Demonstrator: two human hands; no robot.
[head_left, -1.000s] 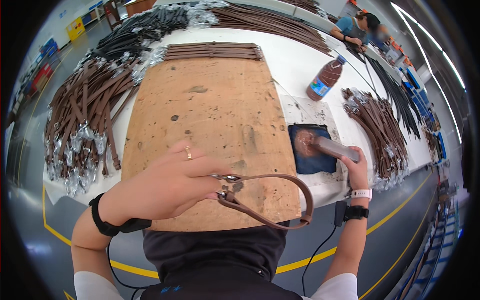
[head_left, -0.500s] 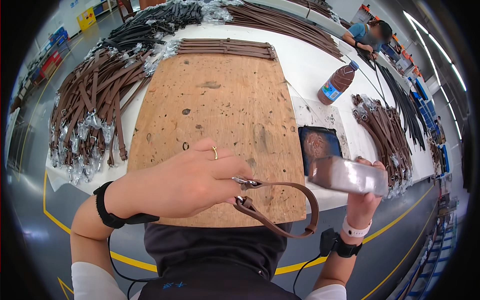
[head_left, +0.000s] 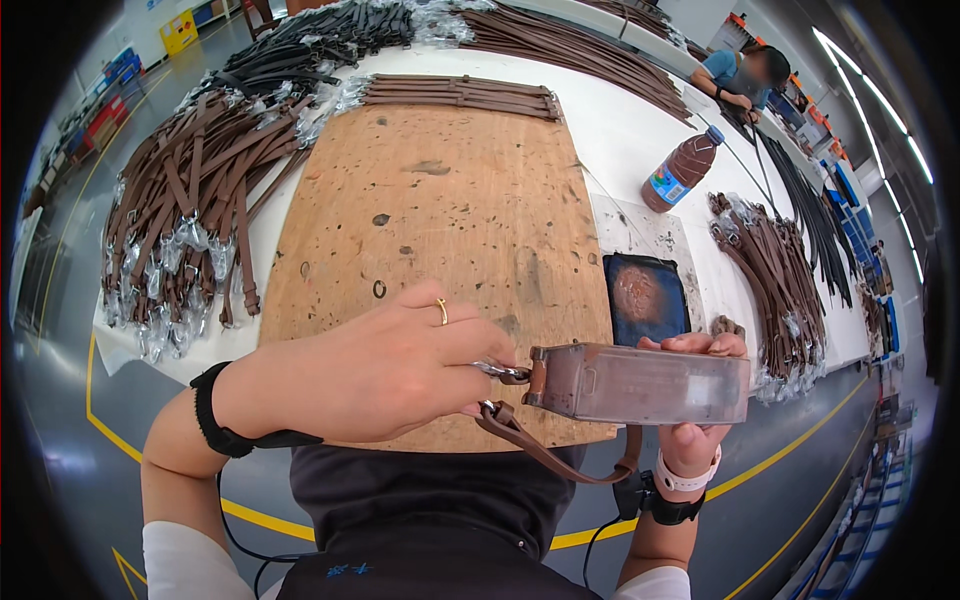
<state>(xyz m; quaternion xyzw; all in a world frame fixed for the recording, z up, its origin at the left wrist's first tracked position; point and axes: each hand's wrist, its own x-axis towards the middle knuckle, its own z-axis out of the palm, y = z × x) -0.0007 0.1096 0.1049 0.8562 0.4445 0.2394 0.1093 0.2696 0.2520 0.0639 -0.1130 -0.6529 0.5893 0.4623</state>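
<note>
My left hand (head_left: 430,365), over the near edge of the wooden board (head_left: 460,230), is closed on the metal-fitted ends of a brown strap (head_left: 535,448). The strap loops down to the right, past the board's edge. My right hand (head_left: 692,450) grips a clear, brown-stained plastic box (head_left: 660,385) from its far and near sides. A brown-coated end piece (head_left: 537,376) on the box meets the strap beside the metal fittings; whether it touches is hard to tell. Part of the strap is hidden behind the box.
A dark pad with a brown smear (head_left: 640,295) lies right of the board, with a brown bottle (head_left: 683,170) behind it. Strap piles (head_left: 185,210) stand left and right (head_left: 765,280). Several straps (head_left: 460,95) line the board's far edge. A person (head_left: 740,80) works far right.
My right hand has brought the plastic box leftward to the strap, its coated end now by the metal fittings. The strap's loop hangs lower; my left hand has barely moved.
</note>
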